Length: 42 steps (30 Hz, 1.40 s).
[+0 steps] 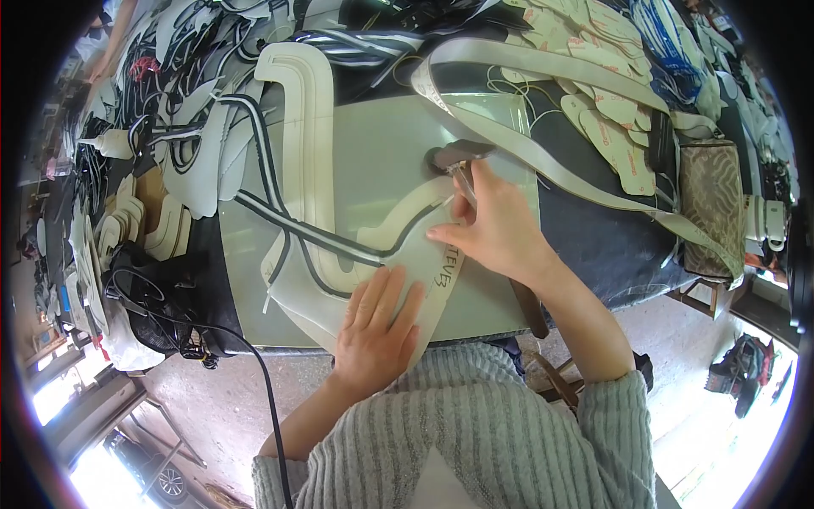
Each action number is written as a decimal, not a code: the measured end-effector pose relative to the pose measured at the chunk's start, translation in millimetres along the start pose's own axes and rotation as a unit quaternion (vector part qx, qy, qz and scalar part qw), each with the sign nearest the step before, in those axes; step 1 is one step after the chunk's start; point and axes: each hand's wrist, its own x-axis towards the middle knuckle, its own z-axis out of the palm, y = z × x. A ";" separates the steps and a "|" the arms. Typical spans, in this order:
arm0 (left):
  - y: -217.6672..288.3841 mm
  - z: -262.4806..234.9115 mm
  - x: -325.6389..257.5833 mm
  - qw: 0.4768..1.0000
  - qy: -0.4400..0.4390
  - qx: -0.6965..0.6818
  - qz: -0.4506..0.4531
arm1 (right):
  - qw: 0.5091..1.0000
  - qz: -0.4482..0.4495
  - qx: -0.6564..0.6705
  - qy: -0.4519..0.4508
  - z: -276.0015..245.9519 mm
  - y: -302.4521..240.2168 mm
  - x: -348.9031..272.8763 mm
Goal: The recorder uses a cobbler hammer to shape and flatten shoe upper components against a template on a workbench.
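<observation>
My left hand (377, 331) lies flat, fingers stretched, on a pale shoe-upper-like piece (315, 316) at the near edge of the work board. A black-and-white striped strip (335, 244) curves along this piece and passes just beyond my left fingertips. My right hand (504, 225) is closed round a hammer (465, 154), its dark head raised near the strip's right end and its handle slanting down toward me. Under my hands is a cream curved template (307, 144) with a long upright arm and a raised edge. Handwriting marks its right part.
A pale board (381, 127) covers the table's middle. Striped strips (356, 47) and cut pieces (199, 174) crowd the far left. A long beige band (543, 161) loops across the right, beside stacked cream cutouts (606, 102) and a patterned box (710, 204). A black cable (264, 373) hangs at left.
</observation>
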 end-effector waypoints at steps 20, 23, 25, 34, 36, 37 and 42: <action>-9.8 -7.9 32.8 0.998 0.008 0.002 0.070 | 0.983 -0.152 -0.097 0.042 -13.6 -13.4 -31.5; -23.0 -13.2 41.2 0.986 0.144 -0.073 0.043 | 0.956 -0.162 -0.246 0.014 -10.0 -1.6 -35.4; -26.7 -19.0 46.0 0.964 0.236 -0.119 -0.005 | 0.934 -0.123 -0.335 -0.013 -10.4 -6.3 -34.0; -5.2 -14.8 78.4 0.974 0.162 -0.103 -0.122 | 0.938 -0.133 -0.321 0.008 -5.5 -5.0 -35.9; -5.8 -17.1 82.8 0.978 0.133 -0.097 -0.127 | 0.939 -0.134 -0.317 0.005 -3.4 -3.3 -37.1; -9.7 -18.9 85.3 0.983 0.104 -0.089 -0.126 | 0.942 -0.133 -0.309 -0.002 -2.8 -2.9 -37.2; -12.3 -22.0 96.0 0.992 0.044 -0.044 -0.110 | 0.945 -0.121 -0.302 -0.014 -6.5 -2.6 -36.3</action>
